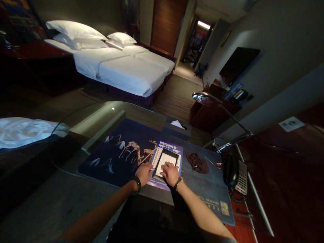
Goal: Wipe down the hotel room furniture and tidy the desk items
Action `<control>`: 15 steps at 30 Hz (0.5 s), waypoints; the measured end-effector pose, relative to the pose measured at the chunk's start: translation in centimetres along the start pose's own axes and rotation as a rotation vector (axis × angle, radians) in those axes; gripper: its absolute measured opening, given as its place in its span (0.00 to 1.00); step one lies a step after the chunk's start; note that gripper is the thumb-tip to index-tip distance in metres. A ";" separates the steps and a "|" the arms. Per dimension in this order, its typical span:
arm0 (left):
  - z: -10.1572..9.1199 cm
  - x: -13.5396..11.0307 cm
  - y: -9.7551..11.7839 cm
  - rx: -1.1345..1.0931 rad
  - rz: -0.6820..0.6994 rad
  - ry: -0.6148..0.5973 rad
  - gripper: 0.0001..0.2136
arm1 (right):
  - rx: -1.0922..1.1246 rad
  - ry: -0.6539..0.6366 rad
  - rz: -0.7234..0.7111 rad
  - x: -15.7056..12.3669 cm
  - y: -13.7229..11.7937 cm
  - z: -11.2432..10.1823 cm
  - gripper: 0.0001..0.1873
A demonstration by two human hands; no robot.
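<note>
Both hands flat & open: left hand [143, 173] steadying leaflet [165, 162], right hand [170, 172] pressing frame [165, 163] on it; frame could be sliding w/ uneven push.

Both forearms are bare; the left hand [144, 172] wears a dark wristband, the right hand [170, 173] a metal-link watch.

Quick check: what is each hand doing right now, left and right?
Left hand: open, fingers flat on the leaflet edge, holding nothing.
Right hand: open, fingers resting on the tablet, not gripping.
</note>
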State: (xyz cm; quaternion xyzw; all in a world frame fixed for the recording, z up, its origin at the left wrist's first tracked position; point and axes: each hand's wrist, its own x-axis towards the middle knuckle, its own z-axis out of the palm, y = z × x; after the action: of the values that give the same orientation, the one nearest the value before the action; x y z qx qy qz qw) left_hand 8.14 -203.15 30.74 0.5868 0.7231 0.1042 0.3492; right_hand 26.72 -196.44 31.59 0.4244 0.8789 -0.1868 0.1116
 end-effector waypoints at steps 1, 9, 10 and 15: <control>0.5 -0.1 0.2 -0.024 0.010 -0.028 0.12 | 0.011 0.003 0.030 0.1 -0.4 -0.1 0.15; 2.4 1.3 0.8 -0.220 -0.112 -0.086 0.14 | 0.093 0.046 0.098 0.3 -2.7 0.7 0.08; 2.4 1.3 0.8 -0.238 -0.126 -0.090 0.14 | 0.143 0.048 0.115 0.3 -2.5 0.7 0.08; 2.9 1.5 1.1 -0.298 -0.138 -0.111 0.12 | 0.333 0.081 0.215 0.7 -1.1 0.2 0.07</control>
State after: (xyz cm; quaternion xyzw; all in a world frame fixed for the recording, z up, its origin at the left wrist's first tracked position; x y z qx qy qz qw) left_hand 10.66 -202.20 28.65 0.4823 0.7180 0.1534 0.4779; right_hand 25.45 -196.66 31.46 0.5354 0.7894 -0.2995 0.0236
